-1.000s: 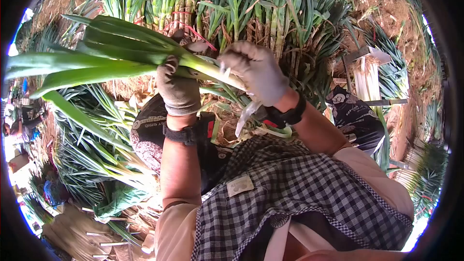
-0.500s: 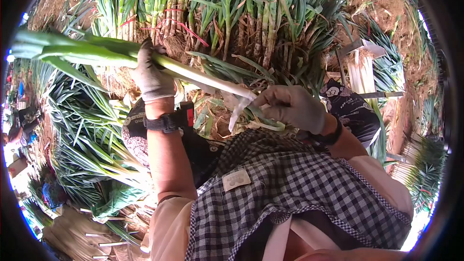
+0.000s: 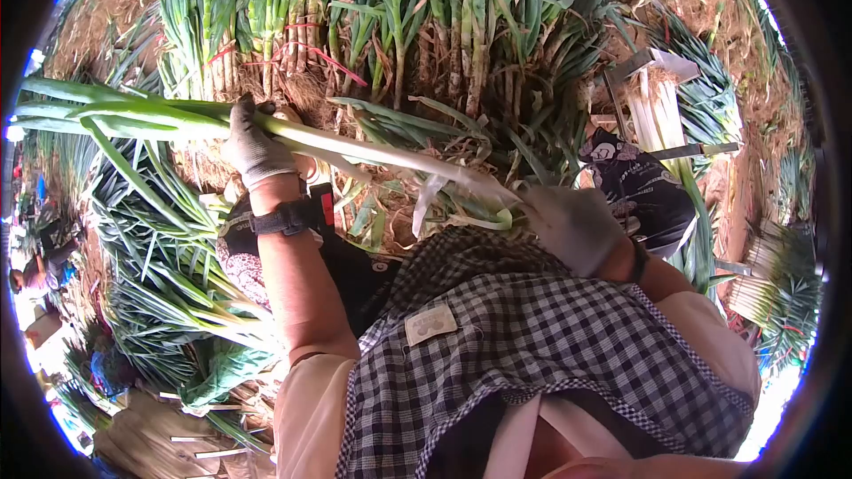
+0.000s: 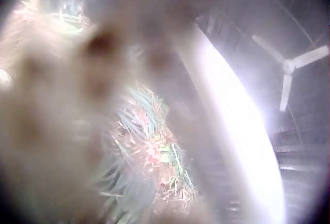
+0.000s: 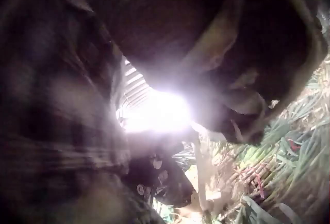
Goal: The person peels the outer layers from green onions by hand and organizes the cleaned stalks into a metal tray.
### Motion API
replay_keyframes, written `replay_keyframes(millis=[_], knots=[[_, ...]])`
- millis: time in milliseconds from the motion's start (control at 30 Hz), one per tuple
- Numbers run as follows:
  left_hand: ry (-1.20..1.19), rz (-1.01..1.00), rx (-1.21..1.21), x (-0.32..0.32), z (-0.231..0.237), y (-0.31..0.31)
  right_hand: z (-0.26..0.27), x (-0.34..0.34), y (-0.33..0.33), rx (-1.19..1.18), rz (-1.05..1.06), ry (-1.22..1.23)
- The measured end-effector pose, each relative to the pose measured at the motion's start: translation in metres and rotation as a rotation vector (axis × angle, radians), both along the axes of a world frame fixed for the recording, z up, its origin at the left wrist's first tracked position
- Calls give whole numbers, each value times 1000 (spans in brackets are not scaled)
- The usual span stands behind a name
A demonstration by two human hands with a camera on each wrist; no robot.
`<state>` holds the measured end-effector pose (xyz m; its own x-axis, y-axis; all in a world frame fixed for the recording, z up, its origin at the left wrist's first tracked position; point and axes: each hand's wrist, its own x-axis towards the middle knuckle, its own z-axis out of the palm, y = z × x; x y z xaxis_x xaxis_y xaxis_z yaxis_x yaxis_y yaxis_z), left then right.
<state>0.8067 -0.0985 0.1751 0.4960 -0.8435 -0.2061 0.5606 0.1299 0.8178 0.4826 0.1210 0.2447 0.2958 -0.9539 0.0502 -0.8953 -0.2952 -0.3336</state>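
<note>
My gloved left hand (image 3: 257, 146) grips a long green onion (image 3: 364, 149) where its white stalk meets the green leaves. The leaves spread out to the left, and the stalk slopes down to the right. In the left wrist view the pale stalk (image 4: 232, 115) shows beside the blurred hand. My gloved right hand (image 3: 575, 229), in front of the checked apron, pinches a thin whitish layer of skin (image 3: 497, 190) drawn out from the stalk's lower end. Another loose strip of skin (image 3: 428, 200) dangles below the stalk. The right wrist view shows the right hand dark against glare.
Upright bundles of green onions (image 3: 390, 27) tied with red bands stand ahead. Loose onions (image 3: 169, 257) are piled on the left. To the right, a metal stand (image 3: 621, 106) holds white stalks (image 3: 655, 111). Peelings and dry leaves (image 3: 386, 213) lie between the knees.
The right hand has moved from the middle of the stalk down and right past its end, drawing out skin. The left hand has shifted left and slightly down with the green onion.
</note>
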Motion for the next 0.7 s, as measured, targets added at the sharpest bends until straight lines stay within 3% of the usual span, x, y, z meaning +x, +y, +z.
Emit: replay_keyframes(millis=[100,167,200,233,300,433,500,567,600,667,700], knots=[[-39,160,17,35,4,-12,3,-37,26,183,-39,142],[-9,51,-132,62,-1,-14,-3,-60,38,233,-128,160],[-39,32,-160,54,4,-8,1,-63,30,440,-160,115],[9,-52,-193,56,-3,-9,1,-63,24,444,-174,105],[21,-194,-290,39,0,5,3,-53,-2,280,155,158],[-44,-362,-386,14,16,20,21,-4,-83,168,332,-380],[-19,-379,-372,-5,27,28,10,38,-116,-128,439,-482],[93,-449,-420,-6,21,20,4,81,-128,394,418,-730],[120,-426,-394,-6,22,17,-45,101,-133,551,503,-877],[141,-430,-417,2,21,15,-1,101,-116,605,480,-492],[139,-457,-462,11,19,15,-27,92,-102,440,464,-754]])
